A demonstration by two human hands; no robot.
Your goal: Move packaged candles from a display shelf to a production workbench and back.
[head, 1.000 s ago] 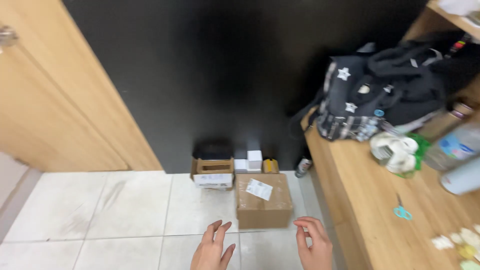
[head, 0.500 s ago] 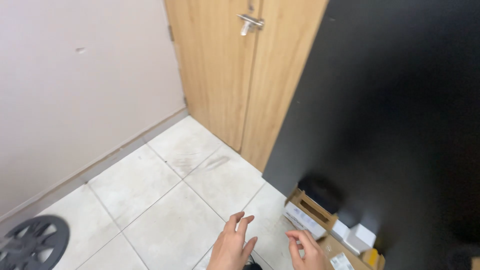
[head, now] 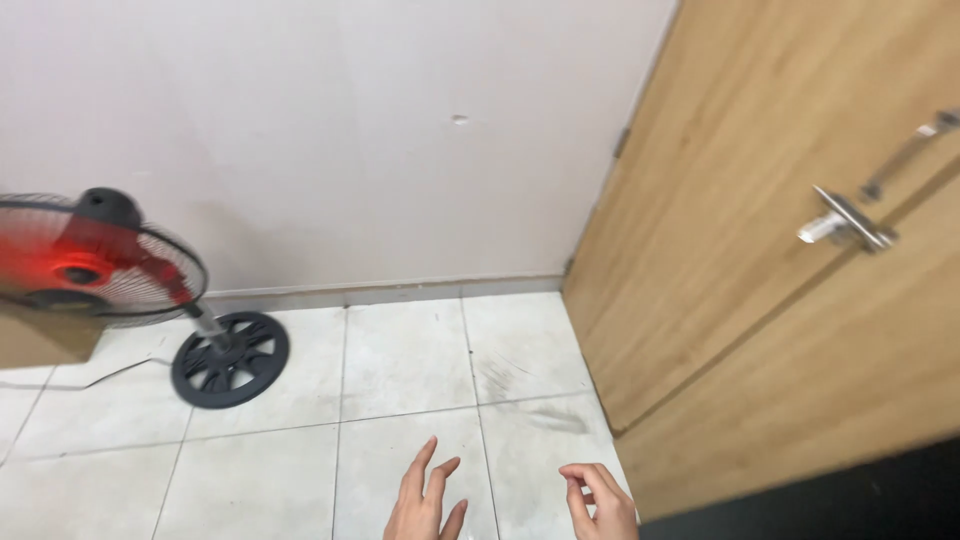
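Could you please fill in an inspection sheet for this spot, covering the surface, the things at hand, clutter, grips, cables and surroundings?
Surface: pale tiled floor with grey scuff marks near the door.
Things at hand: nothing held; both hands hover above the tiles.
Clutter: a pedestal fan with red blades and a black round base stands at the left; a brown edge, perhaps cardboard, sits beside it.
Grips: left hand open with fingers spread; right hand empty, fingers loosely curled.
Cables: a thin cord runs along the floor from the fan base.
Surroundings: plain whitish wall with skirting; wooden door with metal lever handle at the right.
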